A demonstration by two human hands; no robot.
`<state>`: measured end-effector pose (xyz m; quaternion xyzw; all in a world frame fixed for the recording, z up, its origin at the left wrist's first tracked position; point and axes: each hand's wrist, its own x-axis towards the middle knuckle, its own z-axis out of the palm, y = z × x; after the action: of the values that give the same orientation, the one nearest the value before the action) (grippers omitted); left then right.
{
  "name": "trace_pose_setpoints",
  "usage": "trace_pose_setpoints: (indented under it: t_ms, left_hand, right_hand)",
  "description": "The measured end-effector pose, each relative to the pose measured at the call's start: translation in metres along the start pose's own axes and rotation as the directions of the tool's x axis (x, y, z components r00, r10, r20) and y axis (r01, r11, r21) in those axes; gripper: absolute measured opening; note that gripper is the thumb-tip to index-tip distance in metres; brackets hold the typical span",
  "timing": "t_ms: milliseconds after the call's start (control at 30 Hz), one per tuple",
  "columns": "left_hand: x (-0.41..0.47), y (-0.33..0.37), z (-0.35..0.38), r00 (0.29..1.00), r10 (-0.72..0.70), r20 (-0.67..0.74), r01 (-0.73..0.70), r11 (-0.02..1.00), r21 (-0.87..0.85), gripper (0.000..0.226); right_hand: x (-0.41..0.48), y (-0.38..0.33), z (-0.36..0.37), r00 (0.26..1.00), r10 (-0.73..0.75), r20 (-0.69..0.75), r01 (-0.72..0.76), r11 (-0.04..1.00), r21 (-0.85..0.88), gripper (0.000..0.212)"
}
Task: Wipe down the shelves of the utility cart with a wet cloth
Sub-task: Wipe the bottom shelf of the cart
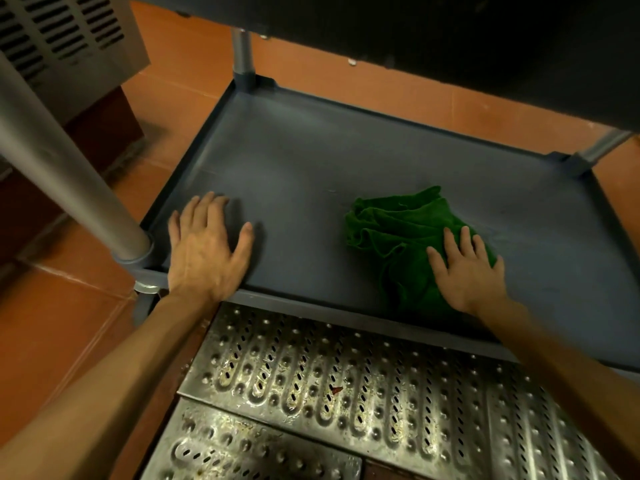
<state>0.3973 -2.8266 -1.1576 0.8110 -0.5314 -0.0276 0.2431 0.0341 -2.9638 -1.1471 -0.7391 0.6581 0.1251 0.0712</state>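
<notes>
Lower shelf wipe: right hand [469,271], fingers spread flat, presses the crumpled green wet cloth [398,233] near the front lip of the grey plastic cart shelf [311,161]
Left hand [204,244] splayed, bracing. Risk: bunched cloth skips corners against raised rim; cart may roll, wheels unseen. Open room toward back-left

The light is dim and warm, and the orange floor tiles [381,88] catch most of it. The upper shelf [450,46] is near black and shades the lower shelf [311,161]. A soft shadow lies just right of the left hand [204,247]. Small glints speckle the metal floor grate [346,375]. Wide-angle distortion bends the post [69,168] and stretches the edges, and detail is slightly soft throughout.
</notes>
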Motion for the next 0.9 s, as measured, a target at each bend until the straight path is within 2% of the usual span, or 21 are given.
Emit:
trace_pose_setpoints:
  t_ms: [133, 267, 433, 500, 533, 667, 900]
  left_hand:
    - [-0.002, 0.001, 0.0, 1.0, 0.001, -0.005, -0.001, 1.0, -0.013, 0.065]
    - [-0.002, 0.003, 0.0, 1.0, -0.015, -0.009, 0.015, 0.998, -0.063, 0.065]
    - [-0.001, 0.006, -0.001, 1.0, -0.02, -0.024, 0.017, 0.993, -0.114, 0.065]
    - [-0.002, 0.006, 0.0, 0.999, -0.02, -0.029, 0.016, 0.992, -0.122, 0.065]
    - [-0.001, 0.006, 0.001, 0.999, -0.017, -0.033, 0.013, 0.992, -0.128, 0.065]
    - [-0.001, 0.006, 0.002, 0.998, -0.02, -0.06, 0.01, 0.986, -0.169, 0.064]
    - [-0.002, 0.007, 0.002, 0.995, -0.01, -0.098, -0.011, 0.977, -0.214, 0.063]
  right_hand:
    - [0.023, -0.014, -0.007, 0.999, 0.045, 0.0, -0.045, 0.996, 0.078, 0.067]
    - [0.048, -0.04, -0.019, 0.997, 0.062, 0.039, -0.069, 0.977, 0.203, 0.087]
    - [0.078, -0.066, -0.024, 0.997, -0.068, 0.041, 0.061, 0.987, 0.147, 0.085]
    - [0.092, -0.073, -0.022, 0.988, -0.154, 0.014, 0.151, 0.984, 0.098, 0.102]
    - [0.095, -0.079, -0.022, 0.984, -0.18, 0.002, 0.179, 0.979, 0.099, 0.103]
    - [0.101, -0.105, -0.025, 0.949, -0.315, 0.011, 0.315, 0.949, 0.004, 0.072]
    - [0.112, -0.169, -0.027, 0.918, -0.382, -0.109, 0.394, 0.909, 0.134, 0.075]
